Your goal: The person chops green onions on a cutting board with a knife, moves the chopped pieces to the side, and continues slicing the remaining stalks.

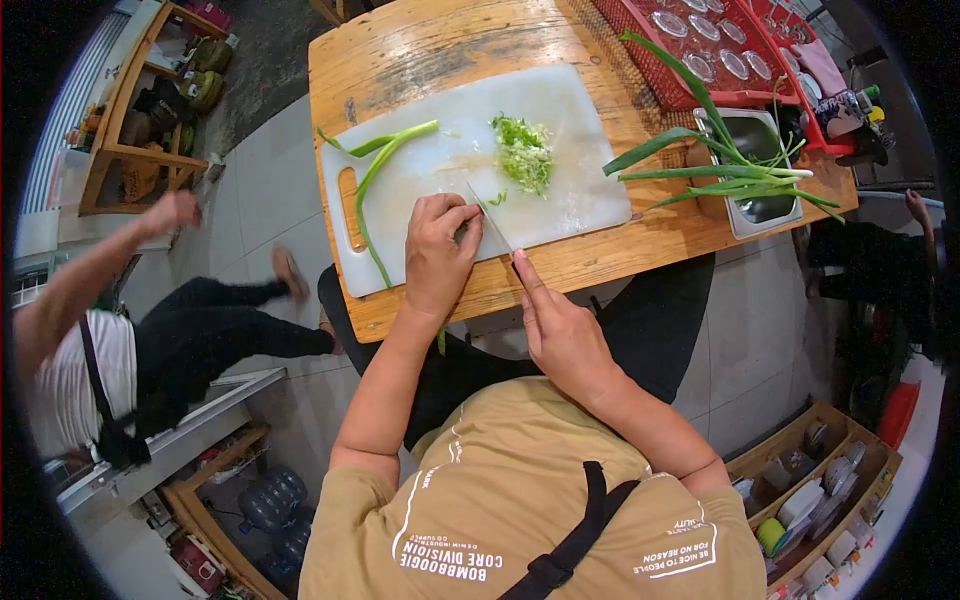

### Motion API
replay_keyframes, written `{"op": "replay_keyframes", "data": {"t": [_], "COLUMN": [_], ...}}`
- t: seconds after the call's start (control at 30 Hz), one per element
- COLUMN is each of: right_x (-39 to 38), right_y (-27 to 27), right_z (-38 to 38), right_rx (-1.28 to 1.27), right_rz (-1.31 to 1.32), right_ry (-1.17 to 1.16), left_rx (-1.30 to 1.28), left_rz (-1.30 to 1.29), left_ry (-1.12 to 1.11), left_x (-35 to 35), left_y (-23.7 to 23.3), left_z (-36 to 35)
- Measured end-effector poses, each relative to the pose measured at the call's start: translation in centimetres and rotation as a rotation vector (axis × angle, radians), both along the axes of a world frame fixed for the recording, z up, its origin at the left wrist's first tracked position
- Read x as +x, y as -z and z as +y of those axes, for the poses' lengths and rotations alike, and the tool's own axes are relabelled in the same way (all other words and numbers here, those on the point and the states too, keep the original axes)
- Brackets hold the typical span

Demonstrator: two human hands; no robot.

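My right hand (pixel 560 335) is wrapped round the handle of a knife (pixel 497 225), whose blade points up and left over the white cutting board (pixel 585 185). At the blade's left side, my left hand (pixel 441 250) has its fingers curled together on the board; what they press on is mostly hidden. Chopped green onion (pixel 524 155) lies in a pile beyond the blade, with a few slices near the knife. A long green onion stalk (pixel 372 190) lies bent on the board's left part, beside the handle slot.
Whole green onions (pixel 745 172) lie across a metal container (pixel 762 213) at the wooden table's (pixel 400 45) right side. Behind them stands a red crate (pixel 690 50) of glassware. One person (pixel 130 350) is at the left, another (pixel 870 260) at the far right.
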State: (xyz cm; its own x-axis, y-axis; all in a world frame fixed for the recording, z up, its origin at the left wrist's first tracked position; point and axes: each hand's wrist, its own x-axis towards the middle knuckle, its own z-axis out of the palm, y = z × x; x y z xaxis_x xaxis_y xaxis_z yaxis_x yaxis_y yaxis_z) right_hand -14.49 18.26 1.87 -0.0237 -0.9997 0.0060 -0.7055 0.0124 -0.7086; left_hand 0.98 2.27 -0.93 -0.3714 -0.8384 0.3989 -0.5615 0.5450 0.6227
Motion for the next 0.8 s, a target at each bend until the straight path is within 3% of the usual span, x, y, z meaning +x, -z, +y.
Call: {"op": "replay_keyframes", "data": {"t": [0.2, 0.27, 0.57, 0.8], "right_x": [0.0, 0.1, 0.5, 0.2], "right_y": [-0.3, 0.5, 0.6, 1.0], "right_z": [-0.4, -0.5, -0.3, -1.2], "right_rx": [0.099, -0.02, 0.114, 0.029], "right_rz": [-0.086, -0.061, 0.162, 0.19], "right_ry": [0.026, -0.005, -0.012, -0.015], "left_rx": [0.05, 0.042, 0.023, 0.02], "left_rz": [-0.014, -0.006, -0.016, -0.011], "left_ry": [-0.003, -0.01, -0.024, -0.018], "left_x": [0.1, 0.0, 0.1, 0.2], "left_y": [0.1, 0.0, 0.1, 0.1], "left_z": [0.0, 0.0, 0.1, 0.3]}}
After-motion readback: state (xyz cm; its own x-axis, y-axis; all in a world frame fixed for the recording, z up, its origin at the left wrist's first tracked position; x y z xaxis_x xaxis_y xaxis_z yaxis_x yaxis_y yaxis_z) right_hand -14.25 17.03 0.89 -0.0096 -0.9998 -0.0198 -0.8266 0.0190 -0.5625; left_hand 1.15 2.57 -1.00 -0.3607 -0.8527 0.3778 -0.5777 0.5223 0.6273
